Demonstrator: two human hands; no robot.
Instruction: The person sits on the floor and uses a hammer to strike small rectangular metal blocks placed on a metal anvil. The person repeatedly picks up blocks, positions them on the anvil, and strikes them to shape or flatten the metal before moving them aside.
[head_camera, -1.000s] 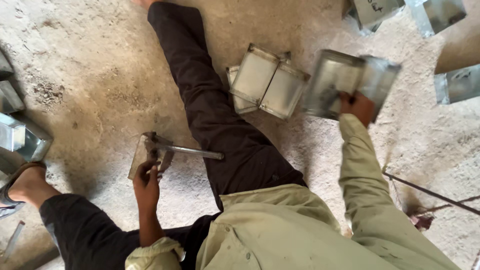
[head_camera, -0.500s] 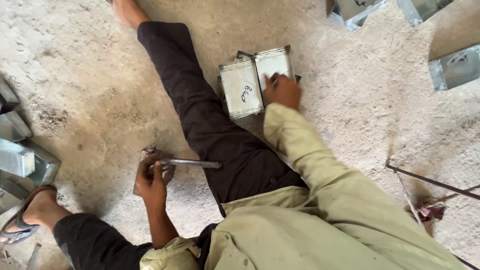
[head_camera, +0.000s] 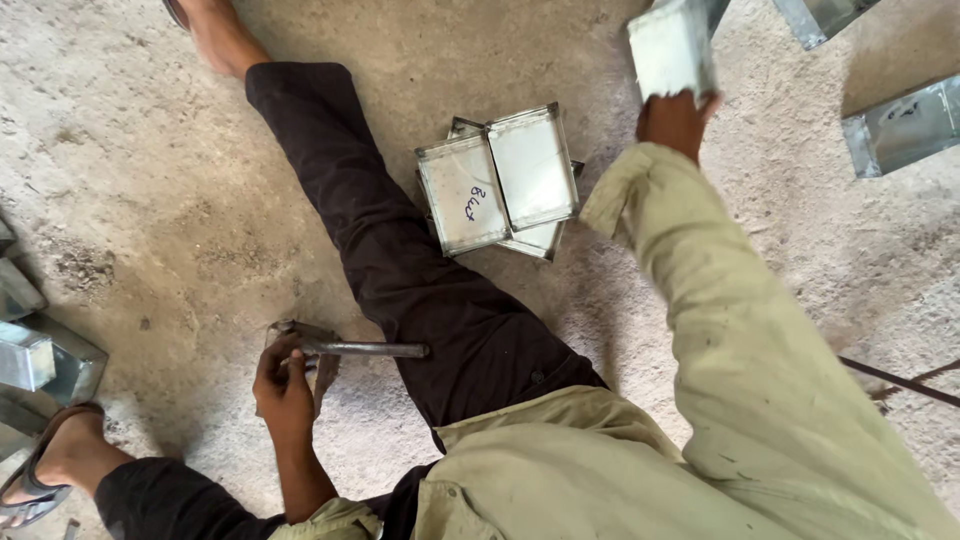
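a pale grey sheet-metal tray (head_camera: 672, 45), shallow and rectangular with folded rims, is lifted clear of the concrete floor (head_camera: 150, 150) near the top edge of view, tilted. a metal rod (head_camera: 365, 349) lies level, low over the floor beside the outstretched leg, on a small folded metal piece (head_camera: 322, 372).

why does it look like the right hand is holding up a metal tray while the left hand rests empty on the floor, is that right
Not quite. The head view shows the right hand lifting a metal tray, but the left hand is not empty: it grips a metal tool that lies on the concrete floor beside the leg.
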